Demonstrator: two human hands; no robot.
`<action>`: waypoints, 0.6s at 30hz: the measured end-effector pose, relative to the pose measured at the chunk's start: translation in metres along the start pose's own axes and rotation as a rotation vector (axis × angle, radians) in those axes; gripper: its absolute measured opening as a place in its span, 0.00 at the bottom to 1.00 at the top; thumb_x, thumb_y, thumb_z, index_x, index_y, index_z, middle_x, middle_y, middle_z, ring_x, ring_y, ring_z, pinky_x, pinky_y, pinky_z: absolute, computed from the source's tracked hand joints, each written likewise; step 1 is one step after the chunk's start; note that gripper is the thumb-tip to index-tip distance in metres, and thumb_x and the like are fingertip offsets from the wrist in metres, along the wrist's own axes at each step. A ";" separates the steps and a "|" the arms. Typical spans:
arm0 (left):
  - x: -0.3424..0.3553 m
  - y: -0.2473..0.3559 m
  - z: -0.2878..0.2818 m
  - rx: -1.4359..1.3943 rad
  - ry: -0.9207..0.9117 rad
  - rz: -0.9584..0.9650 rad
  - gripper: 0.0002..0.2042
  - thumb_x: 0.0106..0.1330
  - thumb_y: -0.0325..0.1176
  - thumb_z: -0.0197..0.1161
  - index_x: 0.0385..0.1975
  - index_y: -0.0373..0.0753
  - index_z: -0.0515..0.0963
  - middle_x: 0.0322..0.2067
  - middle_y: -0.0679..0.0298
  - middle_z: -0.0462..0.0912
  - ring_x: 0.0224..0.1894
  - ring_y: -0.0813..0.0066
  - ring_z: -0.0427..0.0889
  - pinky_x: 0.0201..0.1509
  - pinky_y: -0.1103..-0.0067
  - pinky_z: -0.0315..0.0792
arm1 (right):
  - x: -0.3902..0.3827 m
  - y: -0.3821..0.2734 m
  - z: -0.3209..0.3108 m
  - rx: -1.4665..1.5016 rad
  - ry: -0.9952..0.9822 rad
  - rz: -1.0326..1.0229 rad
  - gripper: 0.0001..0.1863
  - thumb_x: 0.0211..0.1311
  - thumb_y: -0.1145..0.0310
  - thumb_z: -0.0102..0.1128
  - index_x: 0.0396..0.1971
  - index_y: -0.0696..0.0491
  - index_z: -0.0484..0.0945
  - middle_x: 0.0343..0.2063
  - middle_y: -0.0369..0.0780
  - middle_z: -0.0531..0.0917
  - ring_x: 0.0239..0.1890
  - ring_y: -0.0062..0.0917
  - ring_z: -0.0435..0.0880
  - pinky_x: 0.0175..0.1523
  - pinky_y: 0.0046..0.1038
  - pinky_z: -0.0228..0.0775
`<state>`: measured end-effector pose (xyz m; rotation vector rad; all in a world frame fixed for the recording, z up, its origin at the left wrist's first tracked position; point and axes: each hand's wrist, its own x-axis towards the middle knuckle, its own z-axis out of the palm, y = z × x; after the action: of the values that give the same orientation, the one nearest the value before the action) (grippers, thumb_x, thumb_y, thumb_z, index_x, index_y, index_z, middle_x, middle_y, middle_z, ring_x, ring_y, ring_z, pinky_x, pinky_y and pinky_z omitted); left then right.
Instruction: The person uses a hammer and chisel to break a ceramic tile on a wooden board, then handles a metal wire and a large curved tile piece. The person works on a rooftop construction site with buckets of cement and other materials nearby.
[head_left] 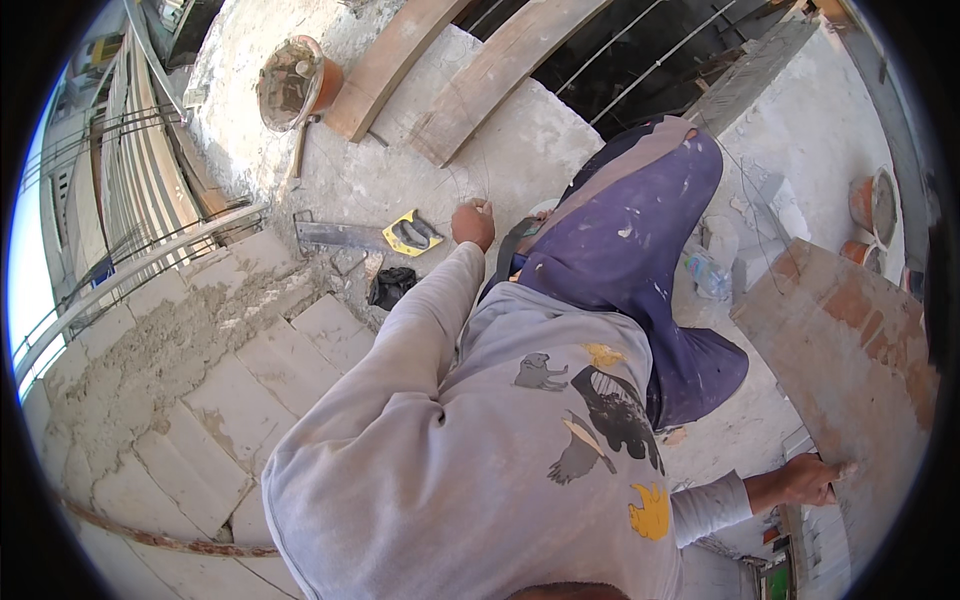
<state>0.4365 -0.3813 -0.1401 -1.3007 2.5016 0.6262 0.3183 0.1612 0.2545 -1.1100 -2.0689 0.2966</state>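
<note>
My left hand is closed in a fist low over the concrete. Thin wire-like lines show just beyond its fingertips, but what it grips I cannot make out. Beside it lies a handsaw with a yellow and black handle, its blade pointing left. A crumpled black bag rests nearer to my forearm. Off to the right, my right hand is closed at the edge of a large plywood board, with a finger or thumb over its face. The board is stained with reddish-brown patches.
A mortar-filled orange bucket stands far left, beside a hammer-like wooden handle. Two planks reach toward a dark opening crossed by bars. A block wall runs along my left. At right are a plastic bottle and more buckets.
</note>
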 end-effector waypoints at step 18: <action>-0.054 0.128 -0.352 -1.882 -0.486 0.018 0.10 0.80 0.30 0.44 0.53 0.34 0.68 0.21 0.74 0.56 0.18 0.86 0.54 0.16 0.86 0.52 | -0.013 -0.014 -0.016 0.090 -0.033 -0.063 0.44 0.67 0.33 0.51 0.47 0.70 0.73 0.36 0.53 0.76 0.44 0.45 0.78 0.55 0.41 0.71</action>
<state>0.3530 -0.4472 0.2228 -1.0219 0.9803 3.0499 0.3257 0.1409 0.2662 -0.9902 -2.0938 0.3746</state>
